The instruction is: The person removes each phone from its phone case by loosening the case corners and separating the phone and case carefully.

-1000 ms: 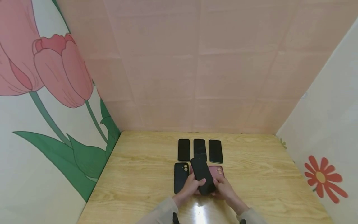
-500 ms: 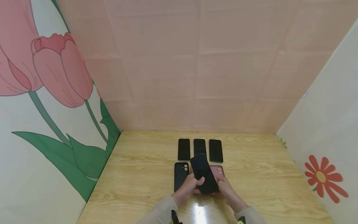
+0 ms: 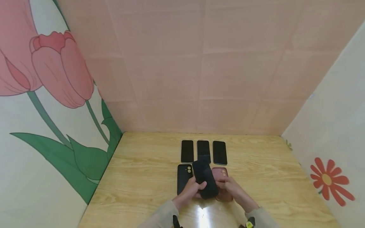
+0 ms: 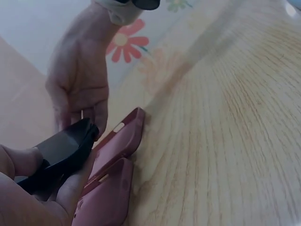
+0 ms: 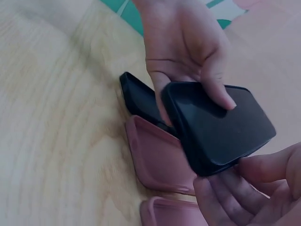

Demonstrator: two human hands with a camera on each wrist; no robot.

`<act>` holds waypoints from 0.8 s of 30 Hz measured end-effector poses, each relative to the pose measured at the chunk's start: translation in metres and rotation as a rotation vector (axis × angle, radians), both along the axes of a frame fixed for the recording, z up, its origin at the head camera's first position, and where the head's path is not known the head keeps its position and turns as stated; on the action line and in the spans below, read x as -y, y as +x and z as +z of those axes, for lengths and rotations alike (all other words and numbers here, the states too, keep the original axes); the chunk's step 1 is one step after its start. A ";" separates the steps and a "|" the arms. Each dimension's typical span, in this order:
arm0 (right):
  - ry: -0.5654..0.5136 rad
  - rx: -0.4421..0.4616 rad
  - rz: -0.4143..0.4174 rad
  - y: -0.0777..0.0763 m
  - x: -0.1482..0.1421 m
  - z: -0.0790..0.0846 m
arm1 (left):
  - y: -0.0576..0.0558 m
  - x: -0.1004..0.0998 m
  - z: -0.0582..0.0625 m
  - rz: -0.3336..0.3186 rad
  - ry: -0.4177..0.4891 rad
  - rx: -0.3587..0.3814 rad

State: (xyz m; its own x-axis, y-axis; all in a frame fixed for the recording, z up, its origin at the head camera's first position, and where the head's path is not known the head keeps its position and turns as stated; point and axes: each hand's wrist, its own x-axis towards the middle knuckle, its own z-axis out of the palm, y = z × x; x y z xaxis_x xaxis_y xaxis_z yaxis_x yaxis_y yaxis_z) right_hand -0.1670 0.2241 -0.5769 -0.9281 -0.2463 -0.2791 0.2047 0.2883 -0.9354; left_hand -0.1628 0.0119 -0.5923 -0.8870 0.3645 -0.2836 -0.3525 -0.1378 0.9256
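Observation:
My left hand (image 3: 190, 188) grips a phone in a black case (image 3: 206, 179), its thumb lying over the dark screen. The phone is tilted, held above a row of loose phone cases. My right hand (image 3: 231, 186) pinches the phone's right edge; in the right wrist view its thumb and fingers (image 5: 263, 168) meet the case rim near a lower corner. A black phone case (image 3: 184, 177) lies left of the held phone. A pink phone case (image 3: 219, 172) lies partly under my right hand. Another pink case (image 4: 106, 200) is hidden behind the phone in the head view.
Three dark phones, left (image 3: 187, 151), middle (image 3: 203, 150) and right (image 3: 220, 152), lie in a row behind the cases. All rest on a wood-grain table (image 3: 148, 171) with a pink wall (image 3: 171, 79) at its back and flower-printed panels at both sides.
The phone has swung a little, ending slightly further left. My right hand has turned and shifted its fingers along the phone's right edge, showing more of the right pink case.

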 end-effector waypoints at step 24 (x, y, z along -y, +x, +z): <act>0.163 -0.198 -0.224 0.010 0.024 0.009 | 0.003 -0.002 -0.001 -0.002 -0.066 -0.004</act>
